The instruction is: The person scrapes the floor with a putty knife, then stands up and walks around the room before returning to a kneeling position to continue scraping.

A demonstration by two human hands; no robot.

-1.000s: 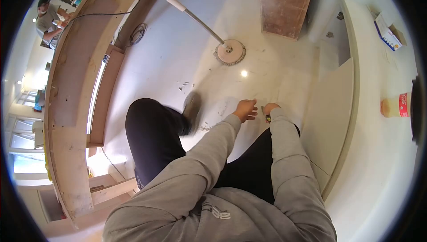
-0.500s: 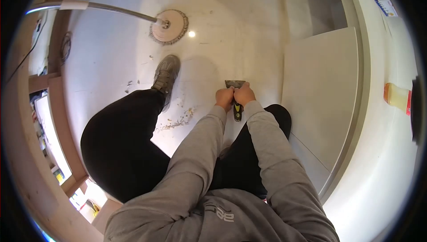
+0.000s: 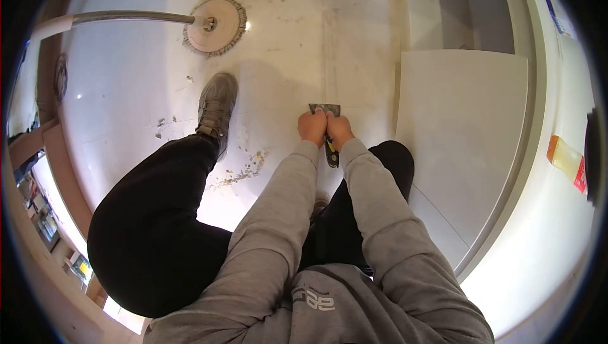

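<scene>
1. Two bare hands: one left hand (image 3: 312,127), one right hand (image 3: 340,130).
2. One scraper (image 3: 324,108) with a flat grey metal blade and black-and-yellow handle.
3. One round, pale, fringed mop head (image 3: 214,31) on one metal pole (image 3: 136,17).
4. Two grey fabric sleeves (image 3: 269,201).
5. One grey-brown laced shoe (image 3: 216,105) in clear view.
6. One yellowish bottle (image 3: 565,158) with a red label.

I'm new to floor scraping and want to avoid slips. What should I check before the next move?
1. Left hand and right hand both gripping the scraper: ok.
2. Blade pointing forward, away from the knees: ok.
3. Blade edge flat on the floor: cannot tell.
4. Mop out of the blade's way: ok, ahead and to the left.
5. Floor swept clean: not ok, crumbs lie near the left shoe.
</scene>
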